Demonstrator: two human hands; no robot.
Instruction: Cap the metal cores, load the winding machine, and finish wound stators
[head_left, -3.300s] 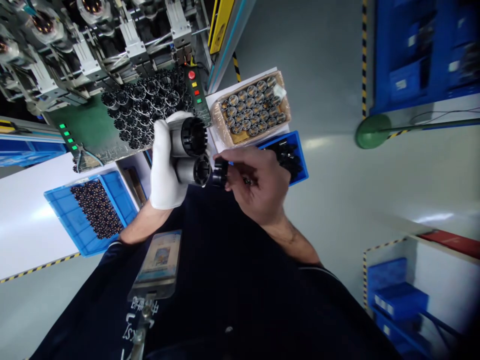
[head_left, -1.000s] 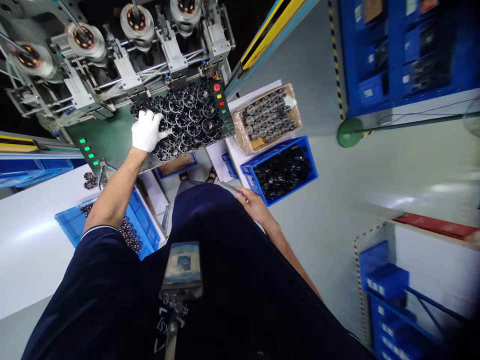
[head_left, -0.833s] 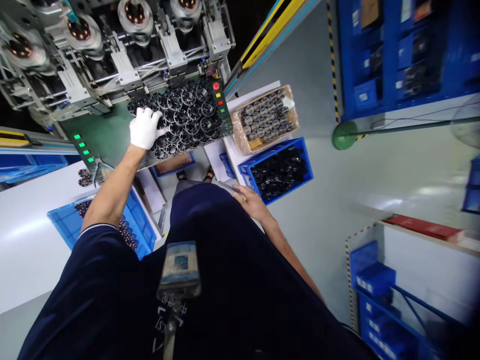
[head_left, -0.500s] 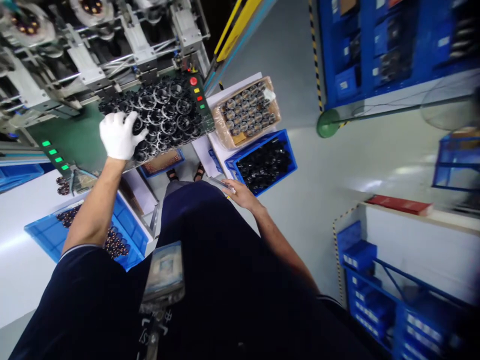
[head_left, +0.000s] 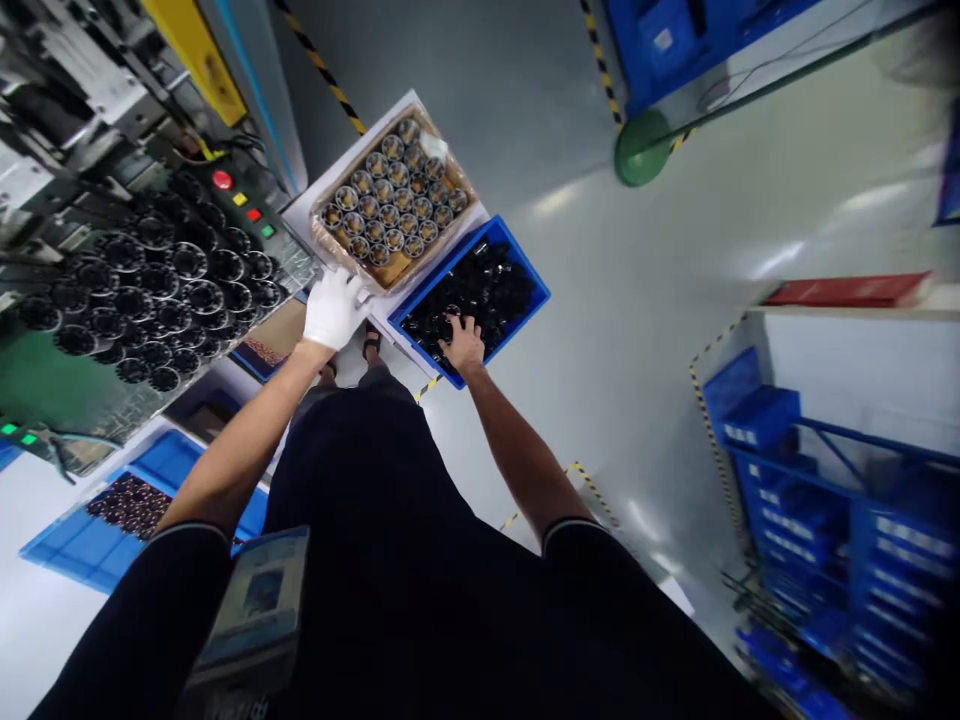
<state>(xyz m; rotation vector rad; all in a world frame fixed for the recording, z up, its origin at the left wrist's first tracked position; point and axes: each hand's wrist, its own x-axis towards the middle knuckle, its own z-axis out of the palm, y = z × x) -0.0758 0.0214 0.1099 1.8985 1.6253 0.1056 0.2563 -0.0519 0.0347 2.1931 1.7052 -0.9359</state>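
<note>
My left hand (head_left: 335, 308), in a white glove, is over the front corner of a white stand, beside the near edge of a plastic-lined cardboard box (head_left: 390, 275). Its fingers are apart and nothing shows in them. Bare and reaching forward, my right hand (head_left: 463, 345) is inside a blue bin (head_left: 512, 335) of loose black parts (head_left: 487, 285). The fingers there are spread and bent down onto the parts; the fingertips are partly lost among them. Rows of ring-shaped metal parts (head_left: 401, 200) fill the cardboard box.
Left, black ring-shaped parts (head_left: 157, 280) crowd a green machine bench (head_left: 37, 370) with push buttons (head_left: 238, 199). Pliers (head_left: 60, 455) lie at its front. A blue tray (head_left: 75, 550) holds copper-coloured parts. Blue racks (head_left: 810, 510) and a green round base (head_left: 643, 148) are to the right.
My left hand has left the black rings on the bench and moved right to the cardboard box. My right hand has gone forward into the blue bin. The view has turned right.
</note>
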